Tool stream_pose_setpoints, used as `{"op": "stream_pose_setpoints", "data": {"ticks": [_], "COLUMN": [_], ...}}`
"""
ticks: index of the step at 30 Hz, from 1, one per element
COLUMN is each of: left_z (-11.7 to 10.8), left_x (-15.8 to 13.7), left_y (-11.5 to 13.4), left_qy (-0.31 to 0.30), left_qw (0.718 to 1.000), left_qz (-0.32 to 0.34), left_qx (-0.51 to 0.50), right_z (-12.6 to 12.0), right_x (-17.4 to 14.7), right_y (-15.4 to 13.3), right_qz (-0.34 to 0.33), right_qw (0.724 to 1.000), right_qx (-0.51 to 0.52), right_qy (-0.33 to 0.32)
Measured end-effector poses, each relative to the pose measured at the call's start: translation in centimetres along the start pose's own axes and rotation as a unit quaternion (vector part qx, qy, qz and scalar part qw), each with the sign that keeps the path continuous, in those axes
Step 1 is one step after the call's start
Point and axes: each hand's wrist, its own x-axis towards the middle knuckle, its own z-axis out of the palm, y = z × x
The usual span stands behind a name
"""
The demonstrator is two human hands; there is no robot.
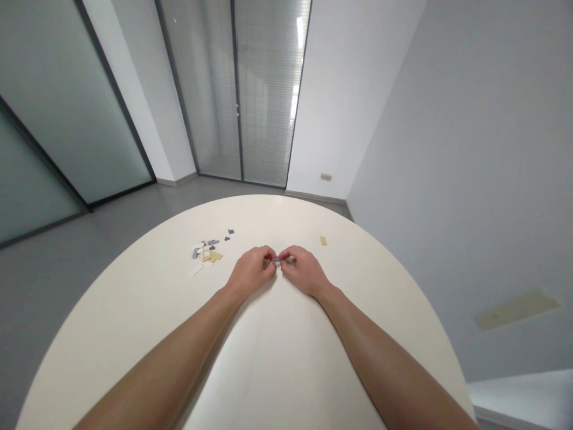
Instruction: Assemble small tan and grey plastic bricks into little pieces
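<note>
My left hand (256, 266) and my right hand (302, 269) meet near the middle of the table, fingertips almost touching. Between them is a small grey building brick (277, 260), pinched from both sides and partly covered by the fingers. Both hands are closed around its ends. To the left lies a loose pile of small pieces: tan plates (213, 257), a white flat piece (196, 270) and several grey ones. Two dark grey pieces, one of them an angled piece (231, 231), lie a little apart from the pile. A single tan plate (323, 240) rests beyond my right hand.
The round white table (268, 358) has its curved far edge just beyond the pieces. Behind it stand a glass partition with blinds (264, 89) and a white wall (447, 149) on the right. Grey floor (120, 224) shows at the left.
</note>
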Motion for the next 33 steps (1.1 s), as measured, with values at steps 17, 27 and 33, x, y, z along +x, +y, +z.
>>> {"op": "stream_pose_setpoints", "data": {"ticks": [17, 27, 33], "left_z": [0.14, 0.10, 0.05], "left_x": [0.04, 0.05, 0.10], "left_y": [-0.31, -0.36, -0.26], "left_qy": [0.009, 0.006, 0.003], "left_qw": [1.000, 1.000, 1.000], "left_qz": [0.014, 0.017, 0.001], "left_qx": [0.015, 0.017, 0.023], "right_z": [0.09, -0.04, -0.10], "right_x": [-0.03, 0.03, 0.01], "right_y": [0.32, 0.10, -0.01], "right_qz": [-0.014, -0.015, -0.017], "right_qw": [1.000, 1.000, 1.000], "right_qx": [0.014, 0.008, 0.012], "right_qy": [0.001, 0.000, 0.007]}}
